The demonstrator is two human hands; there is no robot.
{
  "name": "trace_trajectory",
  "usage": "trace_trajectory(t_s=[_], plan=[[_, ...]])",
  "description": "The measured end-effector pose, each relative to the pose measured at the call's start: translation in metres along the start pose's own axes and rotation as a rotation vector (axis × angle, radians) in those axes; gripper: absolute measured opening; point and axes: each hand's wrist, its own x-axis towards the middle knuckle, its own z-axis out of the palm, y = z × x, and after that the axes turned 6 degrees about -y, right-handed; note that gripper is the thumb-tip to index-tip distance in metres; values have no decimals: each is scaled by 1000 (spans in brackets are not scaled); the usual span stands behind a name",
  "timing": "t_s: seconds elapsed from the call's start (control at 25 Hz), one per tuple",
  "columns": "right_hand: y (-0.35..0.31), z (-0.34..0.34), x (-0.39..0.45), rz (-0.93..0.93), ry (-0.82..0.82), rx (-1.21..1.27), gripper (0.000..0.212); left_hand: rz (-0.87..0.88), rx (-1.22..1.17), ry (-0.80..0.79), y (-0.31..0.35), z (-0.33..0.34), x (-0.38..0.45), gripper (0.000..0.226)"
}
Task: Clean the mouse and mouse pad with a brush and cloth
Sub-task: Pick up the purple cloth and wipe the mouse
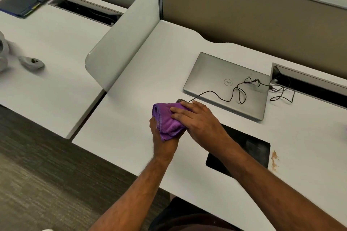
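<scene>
A purple cloth [169,120] is bundled around a black wired mouse [180,100], of which only the far tip shows. My left hand [162,140] grips this bundle from below, held a little above the white desk [131,118]. My right hand [197,118] lies over the top of the cloth, its fingers wrapped across it and its thumb hidden. The mouse cable [216,93] runs from the bundle across the laptop. The black mouse pad [251,146] lies on the desk to the right, partly under my right forearm. No brush is in view.
A closed silver laptop [216,73] lies behind my hands. A brown stain [274,159] marks the desk beside the pad. A cable slot [309,86] opens at the back right, and a white divider [122,43] stands to the left. The neighbouring desk holds a grey device [31,63] and a folder [24,3].
</scene>
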Motion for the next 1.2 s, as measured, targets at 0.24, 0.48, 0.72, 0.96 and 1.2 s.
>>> trace_trajectory(t_s=[0.24,0.48,0.72,0.96,1.2], plan=[[10,1,12,220,-43,48,52,132,275,9,1,1,6,67],[-9,2,1,70,48,-19,46,66,120,-26,-1,-4,11,68],[3,-9,11,101,32,-55,45,118,160,-65,1,-6,15,64],[21,-26,32,429,-86,171,32,188,434,-44,0,-3,6,60],[22,-36,14,504,183,473,36,190,407,-45,5,1,11,62]])
